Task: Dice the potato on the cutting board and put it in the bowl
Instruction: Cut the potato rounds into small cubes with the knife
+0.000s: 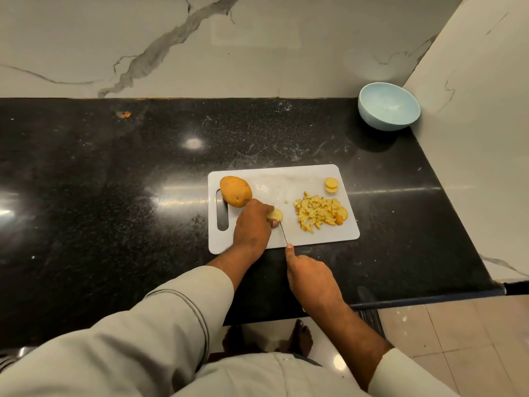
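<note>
On the cutting board (286, 179), the left hand (252, 224) holds a potato piece (275, 214). The right hand (310, 275) grips the knife (283, 232) beside it. Diced potato (319, 212) lies at 3 o'clock; the bowl (388, 106) stands on the counter (114, 181) at 1 o'clock.

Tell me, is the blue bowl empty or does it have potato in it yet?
Empty. The blue bowl shows only its bare inside; the diced potato lies on the cutting board.
</note>
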Demonstrator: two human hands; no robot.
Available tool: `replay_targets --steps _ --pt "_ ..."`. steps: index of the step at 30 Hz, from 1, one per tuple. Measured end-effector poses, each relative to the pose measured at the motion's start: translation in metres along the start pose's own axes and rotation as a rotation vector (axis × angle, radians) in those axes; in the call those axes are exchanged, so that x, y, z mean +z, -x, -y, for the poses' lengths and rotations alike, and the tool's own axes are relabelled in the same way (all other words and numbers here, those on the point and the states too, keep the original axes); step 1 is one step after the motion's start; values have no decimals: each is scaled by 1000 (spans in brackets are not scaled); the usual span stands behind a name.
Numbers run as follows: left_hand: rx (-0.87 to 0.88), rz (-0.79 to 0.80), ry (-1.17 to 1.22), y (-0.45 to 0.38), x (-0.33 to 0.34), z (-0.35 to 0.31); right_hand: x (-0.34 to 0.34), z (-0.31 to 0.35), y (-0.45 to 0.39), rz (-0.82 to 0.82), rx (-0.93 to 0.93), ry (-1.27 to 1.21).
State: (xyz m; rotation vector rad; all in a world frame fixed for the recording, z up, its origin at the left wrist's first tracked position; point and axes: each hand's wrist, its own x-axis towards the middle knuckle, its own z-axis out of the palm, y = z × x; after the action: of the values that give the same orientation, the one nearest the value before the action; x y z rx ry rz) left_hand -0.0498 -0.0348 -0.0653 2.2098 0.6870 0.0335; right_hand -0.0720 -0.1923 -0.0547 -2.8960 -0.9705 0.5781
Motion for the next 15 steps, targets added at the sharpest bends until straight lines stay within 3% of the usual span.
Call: replay_targets --steps 6,15 --pt "-38 42 15 -4 0 0 -12 0 -10 -154 -14 25" --pt "-82 6 21 -3 -1 -6 -13 2 -46 -96 -65 45"
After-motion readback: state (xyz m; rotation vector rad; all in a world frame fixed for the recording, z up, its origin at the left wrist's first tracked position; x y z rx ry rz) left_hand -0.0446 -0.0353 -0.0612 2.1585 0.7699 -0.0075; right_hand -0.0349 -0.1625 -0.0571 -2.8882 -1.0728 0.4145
